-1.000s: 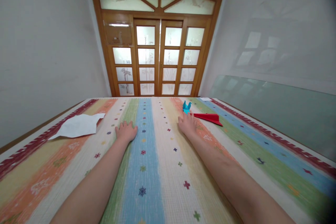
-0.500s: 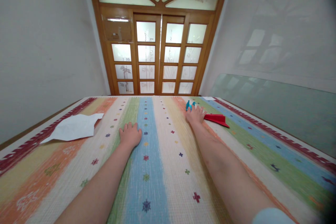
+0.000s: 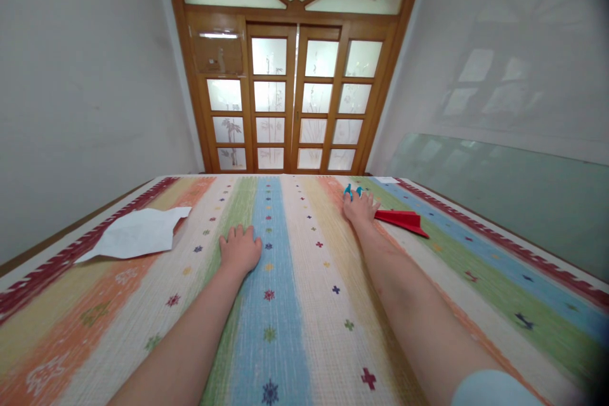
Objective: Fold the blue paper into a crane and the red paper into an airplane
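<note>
Since a second ago the right hand has reached farther forward, hiding the lower part of the blue folded paper just beyond its fingers; whether it grips, I cannot tell. The left hand lies spread on the bench, empty, well apart. The long red folded paper points sideways, right of the nearer right hand.

Wdn doors w/ bright panes btwn pale walls.

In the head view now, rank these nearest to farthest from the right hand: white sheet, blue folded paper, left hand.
1. Blue folded paper: right at the right hand, partly hidden by its fingers.
2. Left hand: off to its left.
3. White sheet: farther left, beyond the left hand.
</note>
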### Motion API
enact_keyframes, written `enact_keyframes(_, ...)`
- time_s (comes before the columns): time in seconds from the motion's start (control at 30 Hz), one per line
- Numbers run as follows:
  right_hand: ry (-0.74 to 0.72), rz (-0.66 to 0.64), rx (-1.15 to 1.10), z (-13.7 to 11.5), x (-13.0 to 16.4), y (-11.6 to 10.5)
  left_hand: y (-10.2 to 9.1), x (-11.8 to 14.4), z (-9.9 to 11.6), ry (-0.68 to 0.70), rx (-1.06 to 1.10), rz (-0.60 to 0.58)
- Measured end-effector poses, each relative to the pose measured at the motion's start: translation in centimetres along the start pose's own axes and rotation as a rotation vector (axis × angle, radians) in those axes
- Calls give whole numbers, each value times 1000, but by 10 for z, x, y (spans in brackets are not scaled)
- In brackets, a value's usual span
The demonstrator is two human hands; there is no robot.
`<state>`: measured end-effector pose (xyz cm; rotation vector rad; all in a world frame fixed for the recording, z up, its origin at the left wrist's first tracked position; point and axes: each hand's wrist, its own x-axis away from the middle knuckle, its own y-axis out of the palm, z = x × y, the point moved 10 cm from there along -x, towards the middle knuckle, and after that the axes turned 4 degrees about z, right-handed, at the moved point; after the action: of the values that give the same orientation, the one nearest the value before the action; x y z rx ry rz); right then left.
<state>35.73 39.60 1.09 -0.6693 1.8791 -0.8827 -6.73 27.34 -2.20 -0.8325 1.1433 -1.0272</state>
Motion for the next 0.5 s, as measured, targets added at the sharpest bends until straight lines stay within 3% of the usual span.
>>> enact_keyframes(0.23,-55,28,-35,-7,2,-2,-1,0,0,-6,-11,2)
enact_keyframes(0.5,-213,108,-152,-34,28,-31,-8,2,4,-9,-29,21)
